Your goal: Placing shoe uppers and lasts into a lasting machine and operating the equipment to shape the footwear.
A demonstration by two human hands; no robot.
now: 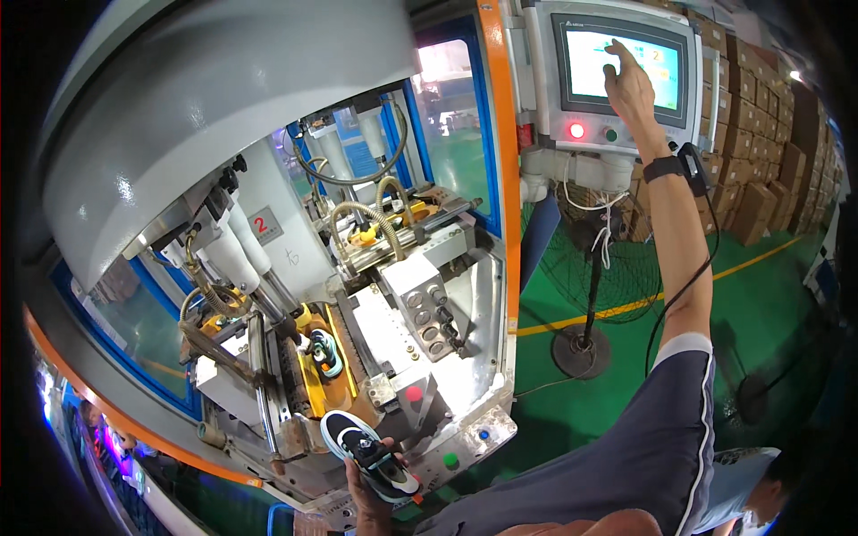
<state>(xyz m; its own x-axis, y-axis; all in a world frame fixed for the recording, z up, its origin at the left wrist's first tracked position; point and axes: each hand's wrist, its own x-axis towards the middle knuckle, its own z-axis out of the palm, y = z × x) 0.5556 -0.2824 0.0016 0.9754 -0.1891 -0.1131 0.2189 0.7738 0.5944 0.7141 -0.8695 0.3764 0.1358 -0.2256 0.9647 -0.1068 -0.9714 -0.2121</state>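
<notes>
My left hand (365,494) grips a black-and-white sneaker (357,444) from below, at the front edge of a machine. The sneaker's toe points away and its heel lies by a small orange piece. My right hand (633,89) reaches up to the lit touchscreen (585,79) of a control panel. Its index finger and thumb are stretched out and apart, with nothing held; the index fingertip is at the screen, though whether it touches I cannot tell. Another sneaker (327,354) sits inside the machine in a yellow-sided fixture (308,380).
Metal cylinders and hoses (366,219) fill the machine behind an orange frame post (497,134). Red (414,393) and green (450,460) buttons are on its front. A floor fan (585,348) stands under the panel. Stacked cartons (755,89) line the right; another person (737,487) is at lower right.
</notes>
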